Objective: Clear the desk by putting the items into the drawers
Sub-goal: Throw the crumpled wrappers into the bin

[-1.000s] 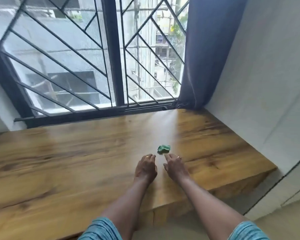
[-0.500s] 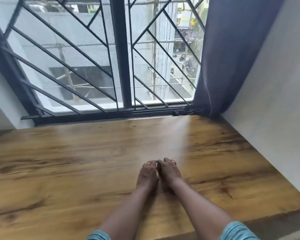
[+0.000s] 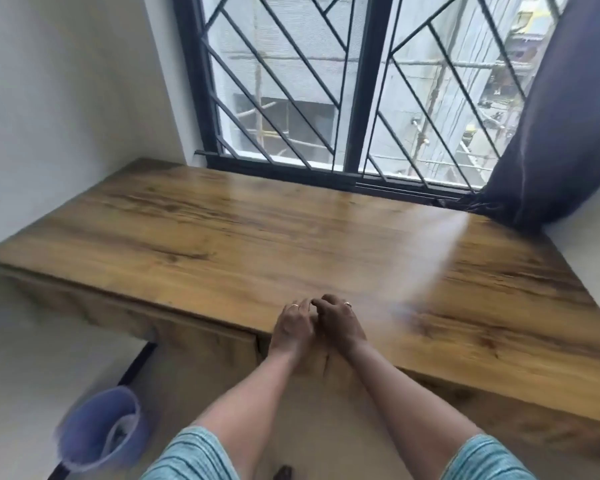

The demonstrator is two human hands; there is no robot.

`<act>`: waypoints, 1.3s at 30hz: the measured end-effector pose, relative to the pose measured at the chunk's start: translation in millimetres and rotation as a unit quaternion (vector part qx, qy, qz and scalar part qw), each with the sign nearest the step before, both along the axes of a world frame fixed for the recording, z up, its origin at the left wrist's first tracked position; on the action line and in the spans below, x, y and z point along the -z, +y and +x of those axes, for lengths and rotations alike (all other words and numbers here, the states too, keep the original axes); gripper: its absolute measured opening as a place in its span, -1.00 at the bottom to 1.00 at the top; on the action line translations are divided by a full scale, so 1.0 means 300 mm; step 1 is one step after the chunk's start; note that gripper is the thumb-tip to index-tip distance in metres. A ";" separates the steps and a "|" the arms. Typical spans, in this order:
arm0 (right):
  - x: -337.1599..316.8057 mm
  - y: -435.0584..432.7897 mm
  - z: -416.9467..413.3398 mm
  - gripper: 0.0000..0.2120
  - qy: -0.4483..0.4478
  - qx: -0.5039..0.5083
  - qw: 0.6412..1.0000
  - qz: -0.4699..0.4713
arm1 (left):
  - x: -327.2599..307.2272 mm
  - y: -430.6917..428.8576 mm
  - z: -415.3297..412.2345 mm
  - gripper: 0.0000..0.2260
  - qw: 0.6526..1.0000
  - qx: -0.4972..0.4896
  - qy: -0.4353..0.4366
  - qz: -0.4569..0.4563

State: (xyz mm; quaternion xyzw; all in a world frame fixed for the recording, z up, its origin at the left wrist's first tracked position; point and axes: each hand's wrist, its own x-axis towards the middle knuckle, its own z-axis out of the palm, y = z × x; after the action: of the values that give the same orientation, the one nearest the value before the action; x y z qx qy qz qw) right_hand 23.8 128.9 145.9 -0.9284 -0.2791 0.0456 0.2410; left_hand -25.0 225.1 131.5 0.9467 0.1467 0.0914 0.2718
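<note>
My left hand [image 3: 293, 327] and my right hand [image 3: 338, 322] are pressed together over the front edge of the wooden desk [image 3: 222, 237]. The fingers of both are curled inward, knuckles up, with a ring on each hand. The small green crumpled piece seen earlier is not visible on the desk; it is hidden, apparently enclosed between my hands. Below the edge, a wooden front panel [image 3: 205, 344] with a vertical seam runs under the desk.
A purple bin [image 3: 97, 431] stands on the floor at the lower left, blurred. A barred window [image 3: 326, 98] runs behind the desk, with a dark blue curtain [image 3: 551, 133] bunched at its right corner. White walls close in both sides.
My hands closed together over the green crumpled piece and drew back to the desk's front edge. The view swung left and down, bringing the bin and the left wall into sight.
</note>
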 end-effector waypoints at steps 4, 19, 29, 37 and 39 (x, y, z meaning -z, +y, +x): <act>-0.017 0.129 -0.113 -0.72 -0.011 -0.077 0.997 0.021 | -0.006 0.130 -0.133 -0.62 0.998 -0.055 -0.029 -0.010; 0.105 1.001 -0.599 -0.77 0.076 -0.292 0.953 0.011 | 0.192 0.869 -0.724 -0.67 0.958 -0.283 -0.017 -0.043; 0.401 1.409 -0.858 -0.76 0.234 -0.238 0.943 -0.014 | 0.529 1.218 -0.977 -0.75 0.911 -0.395 0.034 -0.110; 0.837 1.632 -0.865 -0.54 0.173 -0.346 0.918 -0.086 | 0.902 1.282 -1.006 -0.60 0.815 -0.526 0.037 -0.240; 0.926 1.703 -0.842 -0.53 0.170 -0.378 0.902 -0.122 | 0.979 1.325 -0.995 -0.58 0.800 -0.544 0.042 -0.250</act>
State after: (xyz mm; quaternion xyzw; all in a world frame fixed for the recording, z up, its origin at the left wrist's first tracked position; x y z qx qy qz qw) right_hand -228.9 640.0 -131.8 -0.7536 -0.5558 0.3243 0.1342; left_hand -323.6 622.8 -162.0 0.6132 0.6668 0.1451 0.3979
